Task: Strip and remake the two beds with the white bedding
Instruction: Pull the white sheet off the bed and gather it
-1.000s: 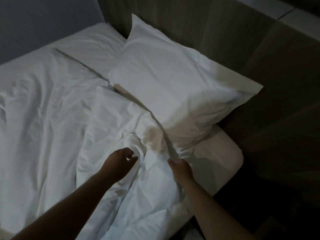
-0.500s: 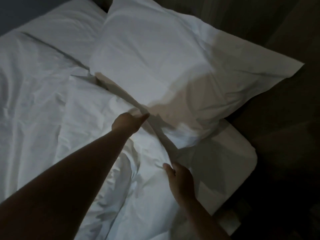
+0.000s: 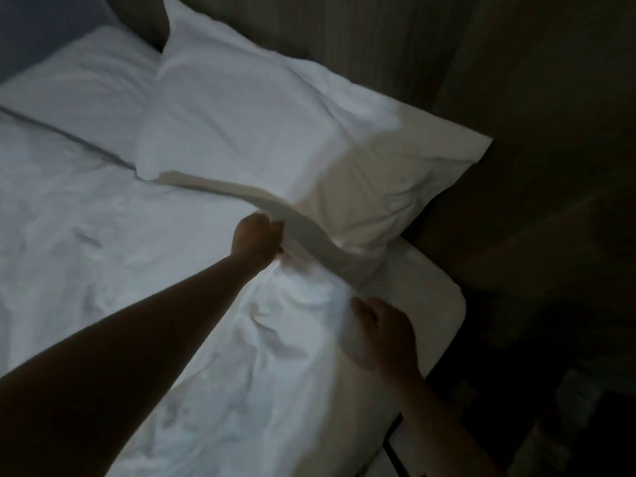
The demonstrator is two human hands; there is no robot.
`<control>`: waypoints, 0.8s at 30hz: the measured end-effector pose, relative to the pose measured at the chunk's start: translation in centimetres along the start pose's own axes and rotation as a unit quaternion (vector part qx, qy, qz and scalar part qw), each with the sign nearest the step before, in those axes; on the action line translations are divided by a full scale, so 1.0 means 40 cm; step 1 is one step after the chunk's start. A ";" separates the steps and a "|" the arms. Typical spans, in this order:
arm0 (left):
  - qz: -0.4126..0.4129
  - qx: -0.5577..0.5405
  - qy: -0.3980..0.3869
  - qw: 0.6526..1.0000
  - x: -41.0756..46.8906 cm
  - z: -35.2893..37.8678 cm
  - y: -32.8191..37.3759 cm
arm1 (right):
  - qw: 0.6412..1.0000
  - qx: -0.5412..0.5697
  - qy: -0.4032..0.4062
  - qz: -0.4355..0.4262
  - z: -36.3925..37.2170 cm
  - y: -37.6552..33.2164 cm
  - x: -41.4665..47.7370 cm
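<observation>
A white duvet (image 3: 113,242) lies rumpled over the bed. A large white pillow (image 3: 268,118) leans against the headboard, its lower flap lifted. My left hand (image 3: 256,241) reaches under that flap and grips the duvet's top edge. My right hand (image 3: 382,333) lies on the duvet's near corner with fingers curled into the fabric, close to the mattress corner (image 3: 437,294). The frame is dim and blurred, so the fingers are hard to make out.
A second white pillow (image 3: 79,87) lies flat at the back left. A dark wooden headboard (image 3: 395,36) runs behind the pillows. Dark floor and a wall panel (image 3: 550,235) fill the right side, beside the bed's edge.
My left hand has pushed further up under the pillow's lower flap, dragging the duvet edge towards the headboard. My right hand stays on the duvet's near corner.
</observation>
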State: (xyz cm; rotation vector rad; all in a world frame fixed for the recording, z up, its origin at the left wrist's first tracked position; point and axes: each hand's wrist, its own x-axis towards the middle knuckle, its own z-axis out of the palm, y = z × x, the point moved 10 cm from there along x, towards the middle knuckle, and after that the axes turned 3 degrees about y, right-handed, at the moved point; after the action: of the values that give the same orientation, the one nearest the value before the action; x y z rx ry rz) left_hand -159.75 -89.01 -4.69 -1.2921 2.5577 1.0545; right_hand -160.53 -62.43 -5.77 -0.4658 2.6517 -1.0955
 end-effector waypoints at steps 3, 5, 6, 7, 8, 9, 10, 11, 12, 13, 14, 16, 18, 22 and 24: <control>0.047 -0.091 -0.017 0.995 0.010 0.013 0.190 | 0.996 0.010 0.091 0.021 -0.190 0.004 0.081; 0.059 -0.089 -0.045 0.993 0.017 0.057 0.247 | 0.997 -0.012 0.068 0.038 -0.238 0.031 0.134; 0.049 -0.086 -0.057 0.993 0.019 0.080 0.244 | 0.997 -0.035 0.051 0.046 -0.240 0.053 0.151; 0.037 -0.093 -0.074 0.992 0.020 0.106 0.227 | 0.996 -0.065 0.041 0.049 -0.236 0.074 0.161; 0.027 -0.116 -0.092 0.989 0.016 0.129 0.206 | 0.994 -0.091 0.040 0.053 -0.231 0.091 0.166; 0.013 -0.145 -0.105 0.984 0.009 0.144 0.186 | 0.991 -0.111 0.043 0.057 -0.224 0.106 0.166; -0.004 -0.171 -0.117 0.978 -0.007 0.151 0.168 | 0.989 -0.124 0.046 0.062 -0.216 0.117 0.162; -0.010 -0.188 -0.127 0.974 -0.020 0.156 0.155 | 0.988 -0.132 0.048 0.065 -0.208 0.123 0.155; -0.002 -0.200 -0.141 0.970 -0.038 0.159 0.153 | 0.987 -0.137 0.048 0.069 -0.201 0.127 0.147; 0.018 -0.204 -0.154 0.966 -0.055 0.162 0.155 | 0.987 -0.134 0.047 0.073 -0.196 0.130 0.138; 0.049 -0.188 -0.158 0.968 -0.074 0.157 0.161 | 0.988 -0.126 0.048 0.075 -0.193 0.127 0.131; 0.101 -0.104 -0.148 0.978 -0.112 0.135 0.154 | 0.989 -0.113 0.044 0.083 -0.190 0.121 0.118; 0.125 -0.009 -0.150 0.981 -0.153 0.117 0.118 | 0.989 -0.101 0.038 0.104 -0.194 0.116 0.104; 0.061 0.068 -0.209 0.974 -0.256 0.119 -0.058 | 0.990 -0.075 0.029 0.112 -0.215 0.077 0.079; 0.020 0.052 -0.210 0.976 -0.305 0.099 -0.150 | 0.992 -0.055 0.018 0.115 -0.217 0.049 0.067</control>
State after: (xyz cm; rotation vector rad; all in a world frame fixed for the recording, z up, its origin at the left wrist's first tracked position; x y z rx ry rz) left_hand -148.39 -80.74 -6.49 -0.8805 2.2902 1.0505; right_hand -166.27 -56.56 -1.38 -0.1531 2.7233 -0.9009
